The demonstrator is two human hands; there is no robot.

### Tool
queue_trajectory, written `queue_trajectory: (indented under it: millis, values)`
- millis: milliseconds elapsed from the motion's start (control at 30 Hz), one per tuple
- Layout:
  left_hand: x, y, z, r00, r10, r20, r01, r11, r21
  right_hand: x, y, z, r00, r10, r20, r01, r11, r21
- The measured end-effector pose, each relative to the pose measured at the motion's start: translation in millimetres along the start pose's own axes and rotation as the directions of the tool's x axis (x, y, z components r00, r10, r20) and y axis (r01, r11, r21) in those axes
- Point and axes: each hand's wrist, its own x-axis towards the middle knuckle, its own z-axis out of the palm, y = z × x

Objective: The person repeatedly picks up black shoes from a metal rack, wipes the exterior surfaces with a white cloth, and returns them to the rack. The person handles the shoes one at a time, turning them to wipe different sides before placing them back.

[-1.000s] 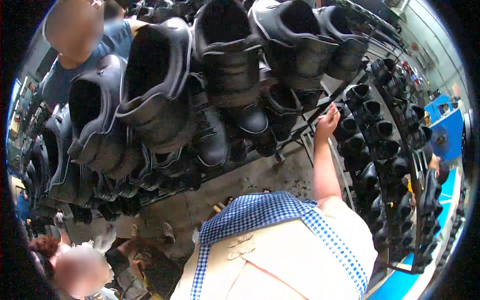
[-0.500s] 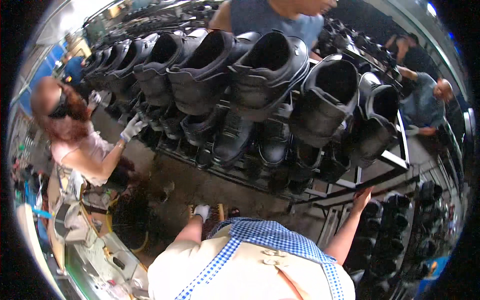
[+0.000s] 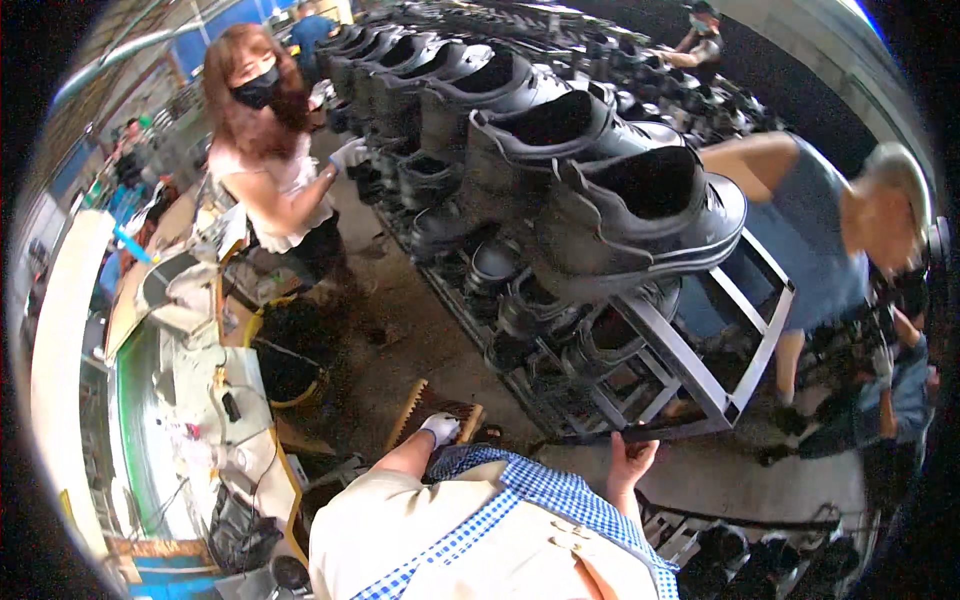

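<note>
My left hand [image 3: 440, 429], in a white glove, is closed over a brown board with toothed wooden edges [image 3: 408, 408], low in front of my body. The glove hides part of the board. My bare right hand [image 3: 630, 464] is at the near lower bar of a metal shoe rack [image 3: 690, 372], its fingers curled against the bar. Black shoes [image 3: 640, 215] stand in rows on the rack's top, heels toward me. More black shoes [image 3: 495, 262] sit on the level below.
A masked person [image 3: 265, 150] stands left of the rack, gloved hand near the shoes. Another person [image 3: 810, 230] leans beside its right end. A cluttered workbench [image 3: 235, 400] and a dark round bin [image 3: 285, 365] are at left. More shoes [image 3: 720, 550] lie at lower right.
My view has swung right, and the rack now slants differently across it. My right hand appears farther left, still at the rack. The person in grey-blue has shifted to the rack's right end.
</note>
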Motion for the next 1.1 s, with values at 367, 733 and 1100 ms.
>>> queue_trajectory:
  millis: [367,733,1100]
  values:
    - [-73,12,-25,0.72,-0.613,0.325,0.596,0.307,-0.742,53,-31,132,0.975,-0.177,0.134,0.166,0.982,0.092]
    - [-75,-29,-23,0.855,-0.495,0.156,0.392,0.419,-0.819,108,-37,249,0.927,-0.185,0.327,0.178,0.983,0.051]
    - [-62,-33,-47,0.645,-0.713,0.274,0.553,0.188,-0.812,118,25,267,0.811,-0.042,0.583,-0.087,0.978,0.191]
